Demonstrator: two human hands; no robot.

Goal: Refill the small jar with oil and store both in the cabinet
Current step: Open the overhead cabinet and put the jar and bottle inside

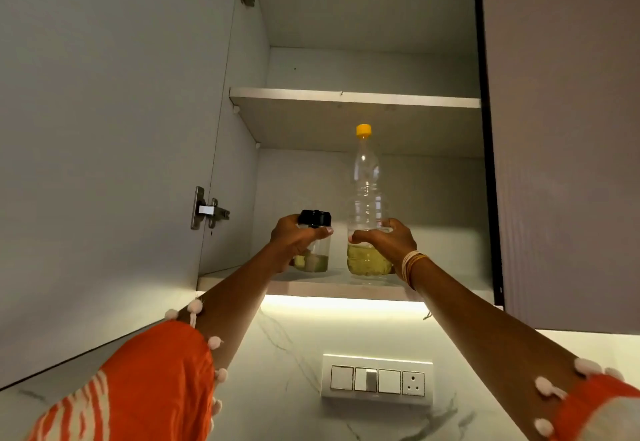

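The left hand (294, 236) wraps its fingers around the small jar (313, 250), the right hand (384, 238) around the bottle (367, 198) at its 3 o'clock. Both stand on the cabinet (346, 285) bottom shelf, near its front edge. The upper shelf (353, 98) at 12 o'clock clears the yellow cap (363, 130); the door (104, 129) hangs open at 9 o'clock.

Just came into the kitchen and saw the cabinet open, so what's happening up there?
A person is reaching into the open wall cabinet with both hands. The left hand grips a small jar with a black lid, and the right hand holds a tall clear bottle with a yellow cap. Both hold a little yellowish oil at the bottom and sit side by side at the lower shelf. Whether they are arriving or leaving, one picture cannot tell.
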